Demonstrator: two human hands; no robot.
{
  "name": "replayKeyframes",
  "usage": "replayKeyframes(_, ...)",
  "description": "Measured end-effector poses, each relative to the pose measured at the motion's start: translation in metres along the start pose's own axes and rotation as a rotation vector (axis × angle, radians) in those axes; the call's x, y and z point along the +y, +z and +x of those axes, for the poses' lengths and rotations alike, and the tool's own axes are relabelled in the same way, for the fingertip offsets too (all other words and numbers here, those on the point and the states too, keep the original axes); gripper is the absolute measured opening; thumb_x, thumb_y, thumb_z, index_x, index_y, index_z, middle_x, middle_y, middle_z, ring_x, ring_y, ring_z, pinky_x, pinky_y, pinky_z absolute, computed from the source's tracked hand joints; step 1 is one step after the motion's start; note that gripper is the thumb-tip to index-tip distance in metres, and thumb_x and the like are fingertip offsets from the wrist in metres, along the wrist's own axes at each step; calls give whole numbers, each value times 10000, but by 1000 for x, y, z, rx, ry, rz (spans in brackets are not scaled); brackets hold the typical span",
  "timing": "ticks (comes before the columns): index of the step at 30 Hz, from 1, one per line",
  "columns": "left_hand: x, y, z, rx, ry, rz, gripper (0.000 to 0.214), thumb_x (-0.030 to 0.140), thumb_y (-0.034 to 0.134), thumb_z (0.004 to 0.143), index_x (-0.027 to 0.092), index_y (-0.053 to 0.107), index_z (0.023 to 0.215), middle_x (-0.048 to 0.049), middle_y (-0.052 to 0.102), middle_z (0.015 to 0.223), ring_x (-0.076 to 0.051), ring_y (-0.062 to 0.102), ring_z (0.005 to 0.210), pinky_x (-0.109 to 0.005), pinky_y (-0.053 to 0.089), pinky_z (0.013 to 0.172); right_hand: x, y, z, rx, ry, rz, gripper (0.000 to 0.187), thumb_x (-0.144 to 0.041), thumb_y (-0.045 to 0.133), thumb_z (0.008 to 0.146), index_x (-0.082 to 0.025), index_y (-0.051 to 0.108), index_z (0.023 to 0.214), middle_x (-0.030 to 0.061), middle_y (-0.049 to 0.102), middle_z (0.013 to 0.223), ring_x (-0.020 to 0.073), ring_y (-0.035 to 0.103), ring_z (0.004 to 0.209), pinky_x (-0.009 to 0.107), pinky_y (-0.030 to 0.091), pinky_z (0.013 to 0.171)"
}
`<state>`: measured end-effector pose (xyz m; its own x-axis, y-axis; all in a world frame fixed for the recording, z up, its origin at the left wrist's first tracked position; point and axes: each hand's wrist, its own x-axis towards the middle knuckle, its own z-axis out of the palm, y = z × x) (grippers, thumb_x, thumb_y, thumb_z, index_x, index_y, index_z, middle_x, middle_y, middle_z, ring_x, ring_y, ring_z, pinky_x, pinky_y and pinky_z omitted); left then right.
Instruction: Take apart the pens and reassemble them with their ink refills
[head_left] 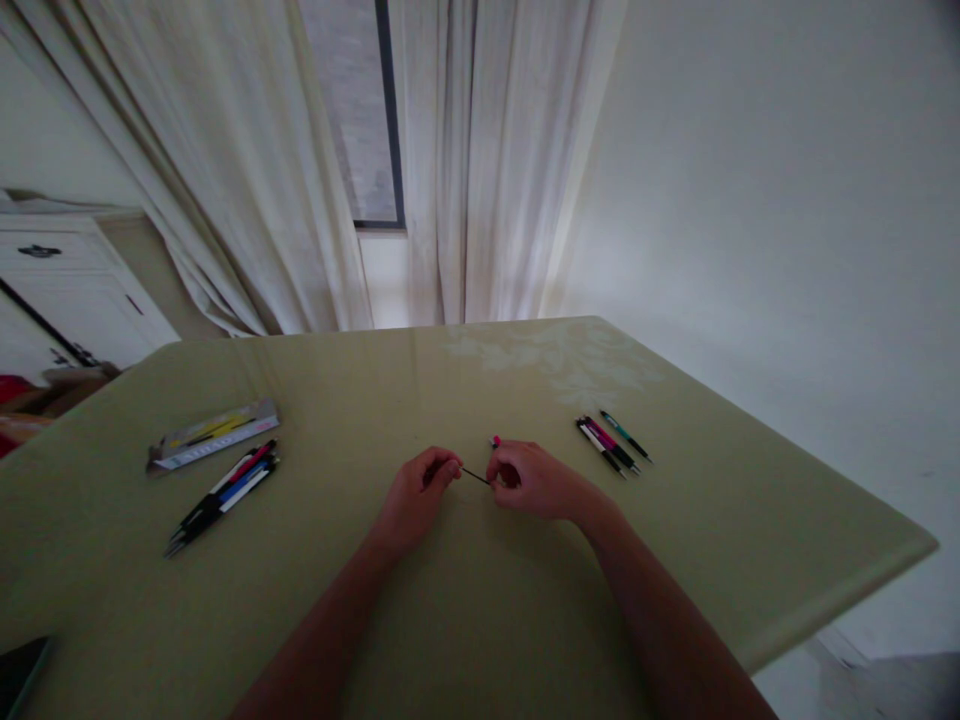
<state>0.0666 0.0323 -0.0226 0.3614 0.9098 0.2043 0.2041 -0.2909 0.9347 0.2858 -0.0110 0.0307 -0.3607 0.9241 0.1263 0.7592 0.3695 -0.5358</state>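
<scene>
Over the middle of the table, my left hand point(421, 492) pinches one end of a thin dark pen refill point(475, 476) between thumb and fingertips. The refill slants slightly down to the right, where the fingers of my right hand point(536, 482) are closed on its other end. A small pink-tipped piece point(495, 441) shows just behind the right hand's fingers; the rest of it is hidden, and I cannot tell whether it is held or lying there. To the right lie several click pens point(604, 445), one teal pen point(624, 434) slightly apart from the others.
At the left, a bundle of several pens point(225, 495) lies beside an opened pen box point(215, 434). A dark flat object point(21, 675) sits at the lower left corner. The table point(390, 390) has a far edge near curtains point(510, 160) and a wall on the right.
</scene>
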Motion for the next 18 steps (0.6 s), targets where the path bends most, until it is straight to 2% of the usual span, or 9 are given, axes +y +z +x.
replayKeyframes(3,-2,1,0,22,-12,18,299,458,572,921,179,677,899,-57,740,831,-195,678,766,-313,537,731,1,1,2,-13,-50,-15,133,-78,655,790,-173,732,842,-13,666,755,136,582,702,285,439,824)
replayKeyframes(8,-1,4,-2,21,-17,26,257,425,641,886,187,731,918,-68,771,878,-211,703,807,-338,551,779,4,-1,3,11,-25,-62,104,-107,679,833,-180,751,852,14,673,803,158,609,746,261,445,749)
replayKeyframes(12,5,6,-5,-14,-5,58,220,398,671,873,207,778,886,-72,782,879,-228,714,829,-354,551,793,7,-1,5,24,-91,-70,141,-179,667,932,-207,802,905,38,706,859,183,652,876,278,460,830)
replayKeyframes(15,8,7,-6,-41,-2,72,207,391,693,856,212,793,885,-74,786,869,-230,719,809,-360,556,783,4,3,8,16,-78,-57,134,-199,682,939,-224,813,947,43,740,896,184,667,881,288,476,844)
replayKeyframes(18,5,7,-6,-1,13,42,213,399,719,837,207,786,900,-73,791,874,-225,718,812,-360,565,789,-2,8,10,5,-47,-2,130,-198,681,946,-233,806,935,28,781,904,178,694,863,327,472,946)
